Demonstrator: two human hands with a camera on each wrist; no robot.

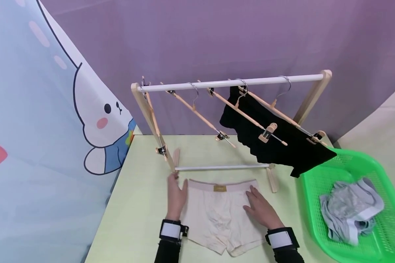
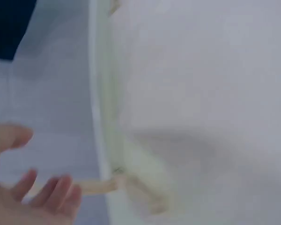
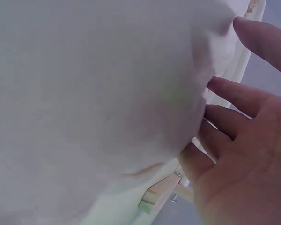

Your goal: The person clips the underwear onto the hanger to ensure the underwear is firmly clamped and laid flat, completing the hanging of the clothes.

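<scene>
A pair of white boxer briefs [image 1: 205, 210] lies flat on the table, waistband toward the rack and a gold label at its middle. My right hand [image 1: 261, 207] rests on the briefs' right side, fingertips near the waistband; the right wrist view shows its fingers [image 3: 234, 93] spread along the cloth's edge. Just beyond the left edge of the briefs is my left hand [image 1: 176, 195], close to the rack's left foot. In the left wrist view its thumb stands apart from relaxed, slightly bent fingers [image 2: 61, 192], with nothing between them.
A wooden rack with a white top rail [image 1: 210, 84] stands behind the briefs. Several clip hangers hang from it, including a bare hanger [image 1: 200, 116]. Black cloth [image 1: 283, 146] hangs clipped at the right. A green basket [image 1: 345, 155] holds grey garments [image 1: 352, 204].
</scene>
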